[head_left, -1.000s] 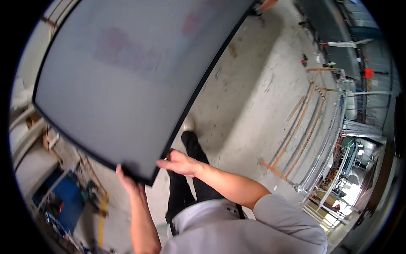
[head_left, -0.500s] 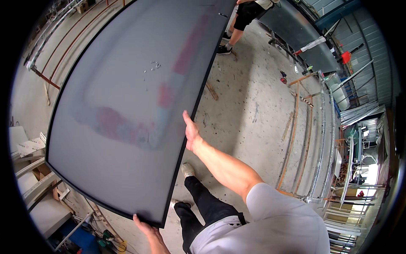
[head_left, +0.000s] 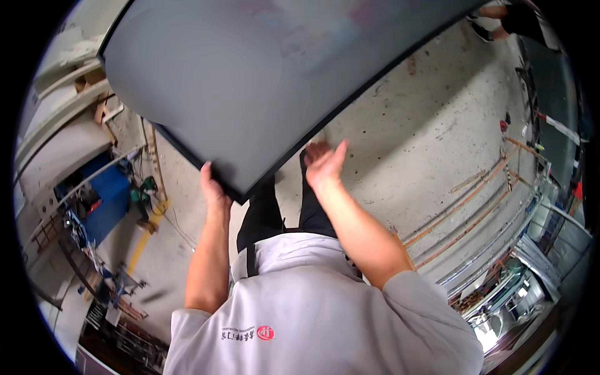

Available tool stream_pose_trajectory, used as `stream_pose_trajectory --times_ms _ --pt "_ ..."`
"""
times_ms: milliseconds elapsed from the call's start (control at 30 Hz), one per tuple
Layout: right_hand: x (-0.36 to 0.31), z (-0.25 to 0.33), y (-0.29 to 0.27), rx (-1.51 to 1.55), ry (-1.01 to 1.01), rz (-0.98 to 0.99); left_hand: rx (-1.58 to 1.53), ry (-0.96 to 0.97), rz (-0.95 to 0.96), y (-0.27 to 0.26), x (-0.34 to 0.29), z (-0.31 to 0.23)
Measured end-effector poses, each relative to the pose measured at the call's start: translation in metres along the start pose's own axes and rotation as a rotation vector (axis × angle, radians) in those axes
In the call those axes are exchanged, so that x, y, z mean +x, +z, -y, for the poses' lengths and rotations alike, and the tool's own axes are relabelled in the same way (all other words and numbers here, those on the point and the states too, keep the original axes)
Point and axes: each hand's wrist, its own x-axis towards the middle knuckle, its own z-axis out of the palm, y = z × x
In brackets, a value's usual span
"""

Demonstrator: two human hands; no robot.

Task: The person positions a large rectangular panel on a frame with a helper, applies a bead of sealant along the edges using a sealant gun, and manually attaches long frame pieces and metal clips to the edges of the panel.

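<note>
A large grey glass-like panel (head_left: 237, 81) with a black border stretches across the upper part of the view, its near corner pointing at my waist. My left hand (head_left: 214, 187) grips the short edge beside that corner, thumb on the upper face and the other fingers hidden beneath. My right hand (head_left: 326, 164) is off the panel, just outside its long right edge, with the thumb raised and the fingers apart and slightly blurred. Nothing shows in that hand. Blurry reddish reflections lie on the panel's far part.
A person's legs (head_left: 522, 22) in black shorts show at the far right, past the panel. A blue box-like thing (head_left: 100, 200) and a green power tool (head_left: 147, 187) are on the left. Rusty rack rails (head_left: 462, 212) and silver metal bars (head_left: 537, 256) line the right side.
My right hand has let go of the panel's long edge. My left hand keeps its grip near the corner. The view has turned, and the panel now sits higher in it.
</note>
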Motion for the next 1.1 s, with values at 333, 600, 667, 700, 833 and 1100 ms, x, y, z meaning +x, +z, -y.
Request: stream_pose_trajectory --times_ms 333,600,667,700,833,1100 --pt "-0.042 -0.082 0.059 0.273 0.109 0.379 -0.030 0.017 0.078 0.002 0.003 0.012" --pt "-0.109 -0.133 -0.005 -0.604 -0.136 0.338 0.227 -0.040 0.312 -0.007 0.006 -0.008" --pt "-0.117 -0.150 -0.018 -1.320 -0.775 0.321 0.406 -0.087 0.380 -0.040 0.032 -0.005" --pt "-0.130 -0.143 -0.008 -1.617 -0.898 0.219 0.679 -0.028 0.372 -0.030 0.018 -0.030" --pt "-0.158 -0.119 -0.012 -1.986 -1.190 0.010 1.075 0.071 0.425 0.010 -0.058 -0.048" --pt "-0.135 -0.139 -0.032 -1.886 -1.229 0.027 0.904 -0.046 0.290 0.012 -0.071 -0.045"
